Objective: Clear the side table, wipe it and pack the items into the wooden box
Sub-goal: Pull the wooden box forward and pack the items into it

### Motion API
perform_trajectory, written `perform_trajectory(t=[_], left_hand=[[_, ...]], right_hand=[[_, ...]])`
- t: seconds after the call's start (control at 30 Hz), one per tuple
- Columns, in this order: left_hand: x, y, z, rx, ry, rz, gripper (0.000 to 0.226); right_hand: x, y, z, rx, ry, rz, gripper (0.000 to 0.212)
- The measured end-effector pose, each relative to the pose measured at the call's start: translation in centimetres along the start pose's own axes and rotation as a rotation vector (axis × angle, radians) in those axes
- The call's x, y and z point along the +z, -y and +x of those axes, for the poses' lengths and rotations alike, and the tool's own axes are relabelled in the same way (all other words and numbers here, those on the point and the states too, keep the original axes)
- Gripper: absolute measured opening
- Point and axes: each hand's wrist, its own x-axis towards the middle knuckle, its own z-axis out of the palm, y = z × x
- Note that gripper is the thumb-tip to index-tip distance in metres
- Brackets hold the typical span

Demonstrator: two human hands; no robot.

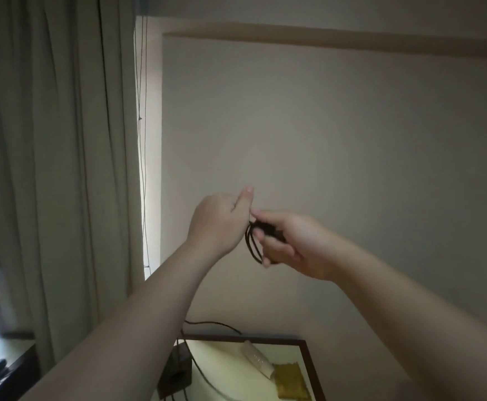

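Both my hands are raised in front of the wall, well above the side table (308,354). My right hand (291,241) grips a coiled black cable (252,241), whose loops hang out on the left of its fingers. My left hand (222,221) is curled, thumb up, and pinches the cable's end where the two hands meet. On the table's pale glossy top lie a white oblong device (258,360) and a yellow cloth (290,380). The wooden box is not in view.
A black box-shaped object (177,377) with cables running from it stands at the table's left edge. Long grey curtains (51,169) hang at the left. A dark ledge (5,369) with a dark flat object sits at the lower left.
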Motion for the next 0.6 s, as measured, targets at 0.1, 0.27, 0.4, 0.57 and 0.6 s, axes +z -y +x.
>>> perform_trajectory(t=[0.1, 0.27, 0.4, 0.57, 0.6], left_hand=[[2.2, 1.9, -0.8, -0.181, 0.037, -0.252, 0.075], [4.9, 2.6, -5.9, -0.351, 0.398, -0.206, 0.070], [4.0, 1.6, -5.3, -0.260, 0.279, -0.105, 0.067], [1.3, 1.0, -1.7, -0.116, 0.066, 0.164, 0.064], [1.3, 1.3, -1.4, -0.105, 0.083, 0.177, 0.064]], right_hand=[[0.3, 1.3, 0.6, -0.107, -0.140, 0.442, 0.036], [-1.1, 1.9, 3.5, -0.425, -0.423, 0.477, 0.024], [-3.1, -2.1, 4.0, -0.502, -0.522, -0.702, 0.023], [-2.3, -4.9, 2.4, 0.020, -0.075, -0.412, 0.057], [-1.9, -4.4, 2.0, 0.062, -0.033, -0.224, 0.062]])
